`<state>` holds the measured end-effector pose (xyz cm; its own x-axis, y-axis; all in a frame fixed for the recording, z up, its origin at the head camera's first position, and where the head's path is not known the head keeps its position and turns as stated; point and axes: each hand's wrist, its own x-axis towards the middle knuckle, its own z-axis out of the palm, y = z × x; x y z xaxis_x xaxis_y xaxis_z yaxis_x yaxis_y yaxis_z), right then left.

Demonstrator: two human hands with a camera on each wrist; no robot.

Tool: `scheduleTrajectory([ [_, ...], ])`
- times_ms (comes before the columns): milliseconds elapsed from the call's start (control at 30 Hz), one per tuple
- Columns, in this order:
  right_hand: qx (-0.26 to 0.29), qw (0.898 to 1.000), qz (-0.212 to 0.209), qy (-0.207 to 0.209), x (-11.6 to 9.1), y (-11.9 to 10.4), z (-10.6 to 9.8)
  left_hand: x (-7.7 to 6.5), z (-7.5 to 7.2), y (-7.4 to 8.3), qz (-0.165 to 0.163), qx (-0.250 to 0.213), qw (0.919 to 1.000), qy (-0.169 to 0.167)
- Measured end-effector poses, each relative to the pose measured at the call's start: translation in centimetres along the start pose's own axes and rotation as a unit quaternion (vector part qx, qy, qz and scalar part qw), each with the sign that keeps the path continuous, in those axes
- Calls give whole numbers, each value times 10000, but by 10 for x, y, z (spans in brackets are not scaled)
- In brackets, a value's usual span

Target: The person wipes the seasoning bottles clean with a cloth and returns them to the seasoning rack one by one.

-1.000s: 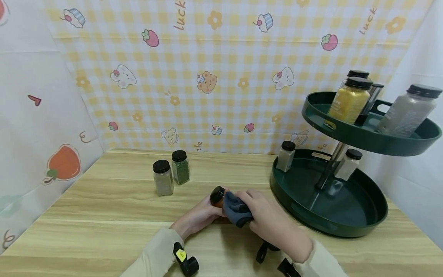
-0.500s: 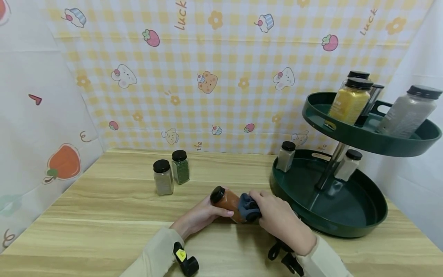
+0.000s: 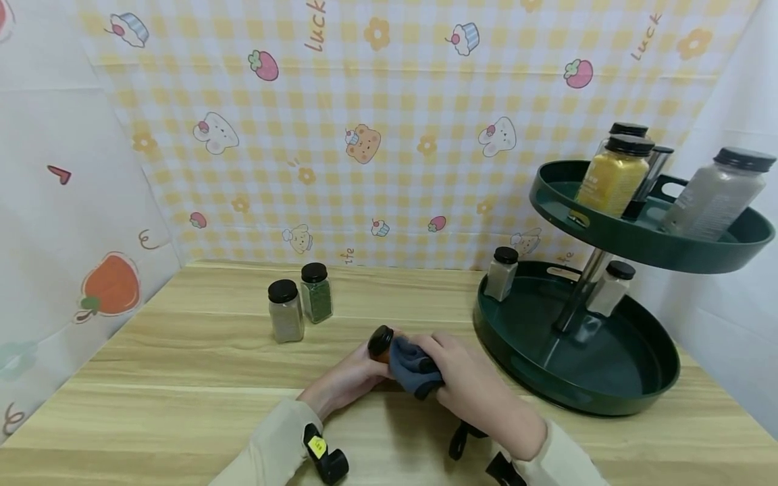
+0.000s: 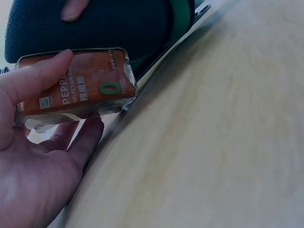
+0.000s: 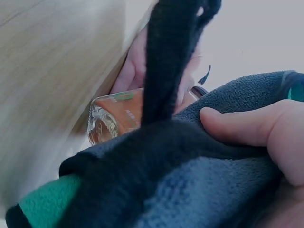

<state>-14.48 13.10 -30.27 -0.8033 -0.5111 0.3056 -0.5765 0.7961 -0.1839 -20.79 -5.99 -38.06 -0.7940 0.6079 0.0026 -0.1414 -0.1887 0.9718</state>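
My left hand (image 3: 351, 381) grips a glass spice jar (image 4: 95, 88) with orange-brown powder, a "PEPPE…" label and a black lid (image 3: 381, 340). The jar is tilted over the table, its lid toward the upper left. In my right hand (image 3: 468, 378) is a bunched dark blue-grey cloth (image 3: 413, 368) with black edging, lying against the jar's side. The thumb presses on the cloth in the right wrist view, where a green patch and a black loop also show. In the head view the cloth hides most of the jar's body.
Left of centre stand a jar of greyish powder (image 3: 286, 314) and a jar of green flakes (image 3: 317, 295), both black-lidded. At right, a dark green two-tier round rack (image 3: 577, 398) bears several jars, among them a yellow one (image 3: 612, 179) on its upper tier.
My right hand slid the cloth right along the jar, baring its orange body, then came back left over it. My left hand and the standing jars stay where they were.
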Motion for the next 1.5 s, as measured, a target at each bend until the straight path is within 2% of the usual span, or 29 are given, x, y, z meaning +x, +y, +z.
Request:
scheduleTrajectory([
  [233,-232,9950,863,-437,0,10,-2,1,2,1,-161,-53,9998,78],
  [333,-415,9915,1071,-613,0,14,-2,1,2,1,-206,11,9997,96],
  [500,-583,9929,846,-600,0,13,0,-1,1,2,-236,20,9997,104],
  [733,-277,9994,-90,-176,0,4,-1,0,0,1,-9,-63,10000,6],
  [800,-159,9996,-225,-109,0,2,-2,1,-1,1,30,-44,10000,-35],
  [900,-64,9999,-127,-89,0,2,-2,1,-1,0,58,-24,10000,-44],
  [1000,-47,9996,242,-163,1,3,-1,2,-1,0,27,-33,10000,-12],
  [1167,-423,9936,916,-512,1,8,-2,1,0,0,-148,-67,9998,117],
  [1267,-603,9892,1129,-713,1,11,-2,0,1,1,-204,-44,9997,118],
  [1367,-690,9882,1137,-753,0,12,-1,0,1,1,-193,-53,9998,88],
  [1500,-583,9925,909,-577,0,8,-1,0,1,0,-150,-111,9998,89],
])
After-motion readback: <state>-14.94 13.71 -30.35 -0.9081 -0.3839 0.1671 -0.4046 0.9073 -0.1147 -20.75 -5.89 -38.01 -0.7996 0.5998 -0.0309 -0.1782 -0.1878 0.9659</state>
